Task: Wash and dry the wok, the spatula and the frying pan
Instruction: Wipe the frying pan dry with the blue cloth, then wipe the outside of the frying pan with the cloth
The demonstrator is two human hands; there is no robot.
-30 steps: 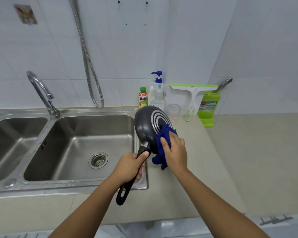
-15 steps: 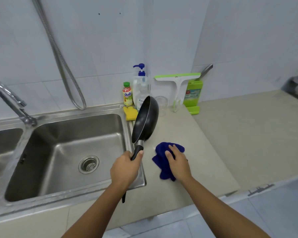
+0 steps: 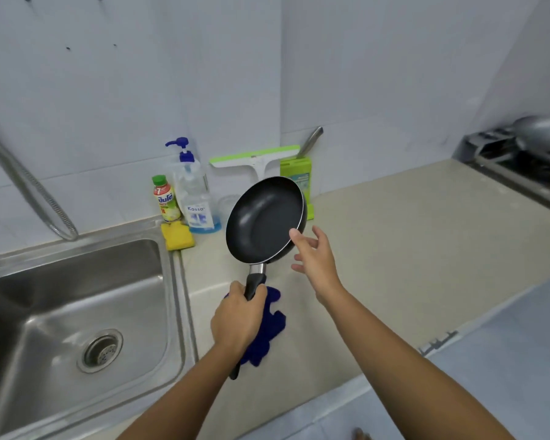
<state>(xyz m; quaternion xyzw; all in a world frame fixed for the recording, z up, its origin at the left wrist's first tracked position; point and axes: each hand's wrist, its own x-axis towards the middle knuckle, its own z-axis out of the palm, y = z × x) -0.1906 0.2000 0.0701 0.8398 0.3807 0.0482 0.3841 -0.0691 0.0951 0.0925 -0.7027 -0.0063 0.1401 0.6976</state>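
Observation:
My left hand (image 3: 237, 317) grips the black handle of the small black frying pan (image 3: 264, 220) and holds it tilted above the counter, its inside facing me. Fingers spread, my right hand (image 3: 315, 258) is at the pan's right rim and holds nothing; its fingertip is at the rim. The blue cloth (image 3: 265, 328) lies on the counter, partly hidden under my left hand. At the far right the grey wok (image 3: 543, 138) sits on the stove (image 3: 505, 166). A metal handle (image 3: 311, 139) sticks out of the green holder at the wall; I cannot tell whether it is the spatula.
The steel sink (image 3: 77, 312) lies to the left, with a hose (image 3: 29, 185) hanging above it. Against the wall stand a yellow sponge (image 3: 177, 236), a small bottle (image 3: 165, 198), a soap dispenser (image 3: 196, 198), a green squeegee (image 3: 254, 158) and a green holder (image 3: 296, 176). The beige counter (image 3: 410, 249) stretches right.
My right hand let go of the blue cloth, left it on the counter and rose to the pan's rim. My left hand turned the pan so its inside faces me. The view swung right.

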